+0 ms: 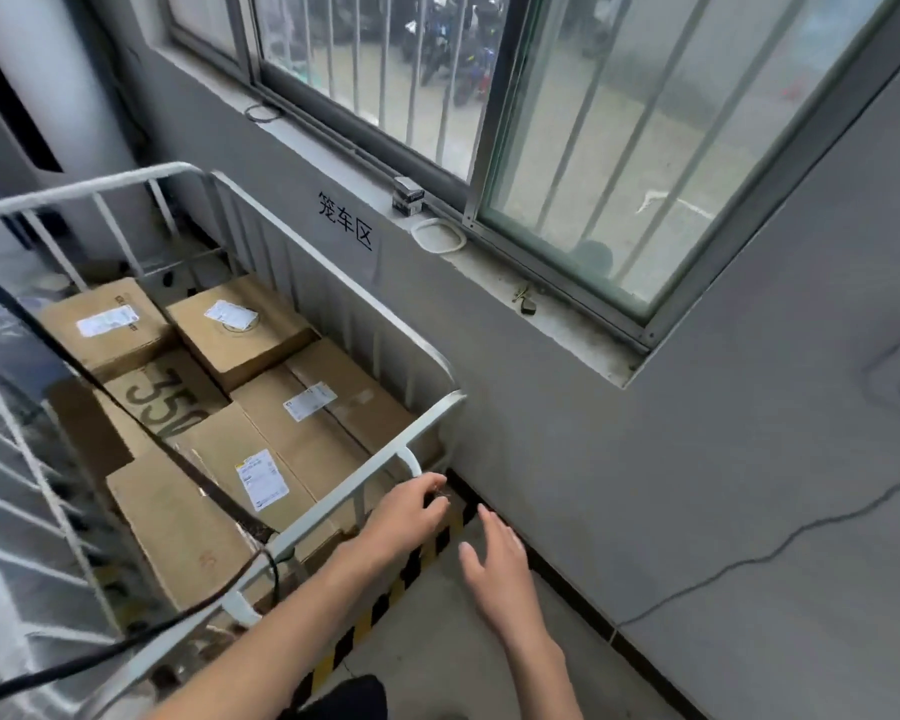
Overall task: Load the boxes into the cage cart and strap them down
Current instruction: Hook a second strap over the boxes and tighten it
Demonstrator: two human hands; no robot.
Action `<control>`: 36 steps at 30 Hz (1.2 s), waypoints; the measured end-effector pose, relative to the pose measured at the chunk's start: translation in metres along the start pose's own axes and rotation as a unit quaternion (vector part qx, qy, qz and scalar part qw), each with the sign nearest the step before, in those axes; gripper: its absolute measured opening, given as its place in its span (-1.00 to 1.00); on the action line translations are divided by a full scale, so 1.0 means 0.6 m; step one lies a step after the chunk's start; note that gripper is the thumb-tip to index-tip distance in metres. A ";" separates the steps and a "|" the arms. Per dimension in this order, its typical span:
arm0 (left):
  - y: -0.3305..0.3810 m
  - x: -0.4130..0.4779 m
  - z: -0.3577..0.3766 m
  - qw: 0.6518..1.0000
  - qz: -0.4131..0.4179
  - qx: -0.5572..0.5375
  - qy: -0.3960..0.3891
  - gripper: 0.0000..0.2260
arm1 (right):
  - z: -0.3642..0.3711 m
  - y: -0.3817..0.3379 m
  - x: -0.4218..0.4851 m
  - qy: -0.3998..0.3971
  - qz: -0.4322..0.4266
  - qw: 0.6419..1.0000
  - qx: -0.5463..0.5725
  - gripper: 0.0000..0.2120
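Against the wall under the window, cage cart (365, 478): white barred sides, top open. Inside: cardboard boxes (307, 423), packed close in at least two layers, most with white labels facing up. One lower box shows a large "350". Load sits below the top rail.

Strap (230, 509): dark, runs on a diagonal across the box tops from the far left to the near rail. How it is fastened there cannot be told. A black cable (126, 644) crosses the near left corner.

Left hand (411, 506): at the cart's near right corner, just below a white loop (411, 459) on the rail. Fingers curled, tips pinching a small dark piece (440, 493); too blurred to identify.

Right hand (494, 558): beside the left, apart from the cart, above the floor near the yellow-black tape (427, 556). Fingers straight, slightly spread, palm down, holding nothing. Whether it touches the floor cannot be told.
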State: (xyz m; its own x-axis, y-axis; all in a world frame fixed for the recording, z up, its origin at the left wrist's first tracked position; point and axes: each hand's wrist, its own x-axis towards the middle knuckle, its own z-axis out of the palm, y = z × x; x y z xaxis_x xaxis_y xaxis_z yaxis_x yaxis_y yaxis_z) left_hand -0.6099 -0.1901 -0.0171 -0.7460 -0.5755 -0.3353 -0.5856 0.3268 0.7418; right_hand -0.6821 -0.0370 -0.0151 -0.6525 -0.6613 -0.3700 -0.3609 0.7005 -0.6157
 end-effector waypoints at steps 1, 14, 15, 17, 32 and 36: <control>0.005 0.010 0.018 1.000 -0.017 -0.010 0.012 -0.61 | -0.010 0.010 0.019 -0.012 -0.013 1.000 -0.009 -0.44; -0.030 0.160 0.136 0.948 -0.248 -0.186 0.076 -0.77 | -0.023 0.016 0.253 -0.183 -0.118 0.966 -0.138 -0.50; -0.034 0.176 0.135 0.942 -0.265 -0.190 0.076 -0.72 | -0.023 0.016 0.270 -0.186 -0.115 0.965 -0.142 -0.50; -0.041 0.200 0.135 0.934 -0.286 -0.204 0.066 -0.65 | -0.023 0.019 0.296 -0.195 -0.111 0.964 -0.146 -0.47; -0.040 0.272 0.183 0.848 -0.418 -0.302 0.125 -0.51 | -0.034 0.055 0.412 -0.306 -0.180 0.918 -0.175 -0.45; -0.018 0.266 0.192 0.841 -0.441 -0.260 0.175 -0.60 | -0.051 0.071 0.437 -0.331 -0.217 0.901 -0.178 -0.44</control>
State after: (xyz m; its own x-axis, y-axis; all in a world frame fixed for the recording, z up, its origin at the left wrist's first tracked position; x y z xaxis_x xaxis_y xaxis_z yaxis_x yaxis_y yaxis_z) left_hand -0.7591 -0.1990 -0.1455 0.0982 -0.6365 -0.7650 -0.5766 -0.6630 0.4776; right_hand -0.8889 -0.1720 -0.1169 0.0994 -0.8261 -0.5546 -0.7535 0.3015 -0.5842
